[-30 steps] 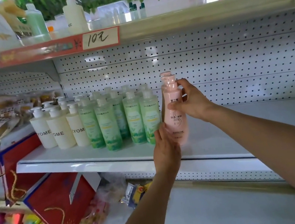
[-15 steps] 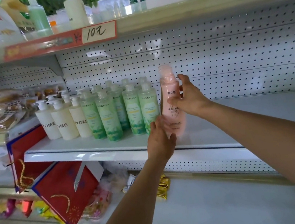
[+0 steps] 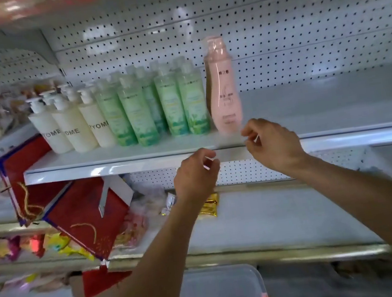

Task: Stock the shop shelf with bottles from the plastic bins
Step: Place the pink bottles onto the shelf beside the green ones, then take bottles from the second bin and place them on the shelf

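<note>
I am looking at a white shop shelf (image 3: 120, 156) backed by perforated metal panelling (image 3: 275, 36); the picture is smeared with motion, so small print is unreadable. On the shelf, from my left, I see cream pump bottles (image 3: 71, 130), then a block of green bottles (image 3: 159, 108) several rows deep, then the pink bottle (image 3: 222, 89) standing upright at the right end of the row, just beside the last green one; to its right the shelf board runs on bare. Neither of my hands is on the pink bottle; both hang in front of the shelf edge below it. My left hand (image 3: 195, 176) has its fingers loosely curled around nothing; my right hand (image 3: 272, 141) is the same, fingers bent, grasping nothing, just below and to the right of the pink bottle's base. On the lower tier at my left lie red gift bags (image 3: 86, 214) and coloured snack packets (image 3: 52, 246); a gold packet (image 3: 209, 205) shows behind my left wrist. At the bottom edge I can see a translucent plastic bin (image 3: 223, 293); its contents are too blurred to tell.
</note>
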Available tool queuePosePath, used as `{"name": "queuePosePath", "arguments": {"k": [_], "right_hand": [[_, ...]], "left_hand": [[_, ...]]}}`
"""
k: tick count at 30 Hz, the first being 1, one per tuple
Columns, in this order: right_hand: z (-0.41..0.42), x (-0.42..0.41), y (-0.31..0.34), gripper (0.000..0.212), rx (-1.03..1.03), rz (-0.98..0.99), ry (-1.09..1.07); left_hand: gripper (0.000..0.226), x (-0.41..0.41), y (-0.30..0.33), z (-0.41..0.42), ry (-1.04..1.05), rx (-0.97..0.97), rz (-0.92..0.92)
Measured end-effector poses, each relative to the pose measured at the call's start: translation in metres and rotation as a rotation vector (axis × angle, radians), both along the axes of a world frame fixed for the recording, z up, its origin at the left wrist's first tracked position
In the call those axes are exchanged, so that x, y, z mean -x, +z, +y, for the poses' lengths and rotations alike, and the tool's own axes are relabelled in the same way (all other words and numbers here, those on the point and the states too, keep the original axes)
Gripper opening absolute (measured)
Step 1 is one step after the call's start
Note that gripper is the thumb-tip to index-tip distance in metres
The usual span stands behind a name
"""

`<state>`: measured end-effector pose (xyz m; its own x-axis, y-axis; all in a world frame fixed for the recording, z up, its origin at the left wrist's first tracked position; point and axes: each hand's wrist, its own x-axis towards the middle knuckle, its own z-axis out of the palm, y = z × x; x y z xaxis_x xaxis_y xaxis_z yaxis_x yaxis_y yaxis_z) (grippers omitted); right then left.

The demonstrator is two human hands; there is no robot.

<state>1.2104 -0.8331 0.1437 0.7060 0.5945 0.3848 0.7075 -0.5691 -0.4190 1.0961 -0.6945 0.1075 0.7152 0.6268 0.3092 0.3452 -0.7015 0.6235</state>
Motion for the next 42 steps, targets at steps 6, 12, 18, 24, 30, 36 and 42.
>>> {"name": "queuePosePath", "arguments": {"k": [6, 12, 18, 24, 30, 36, 42], "right_hand": [[-0.012, 0.045, -0.082, 0.017, 0.161, 0.17, 0.017], [-0.037, 0.079, -0.164, 0.02, 0.314, 0.338, 0.003], [-0.096, 0.087, -0.236, 0.008, 0.37, 0.507, -0.054], [-0.167, 0.074, -0.298, 0.013, 0.415, 0.663, -0.153], [-0.238, 0.05, -0.349, 0.013, 0.514, 0.776, -0.179], [-0.281, 0.034, -0.404, 0.017, 0.604, 0.864, -0.121], [-0.285, 0.028, -0.468, 0.02, 0.614, 0.915, -0.06]], "left_hand": [[0.019, 0.038, -0.067, -0.001, -0.058, 0.101, 0.167], [0.016, 0.071, -0.15, -0.019, -0.129, 0.27, 0.363], [0.014, 0.084, -0.219, -0.063, -0.191, 0.421, 0.442], [0.016, 0.07, -0.259, -0.131, -0.319, 0.48, 0.473], [0.016, 0.044, -0.3, -0.212, -0.363, 0.642, 0.483], [0.017, 0.036, -0.376, -0.27, -0.289, 0.769, 0.575], [0.024, 0.031, -0.446, -0.278, -0.168, 0.813, 0.662]]}}
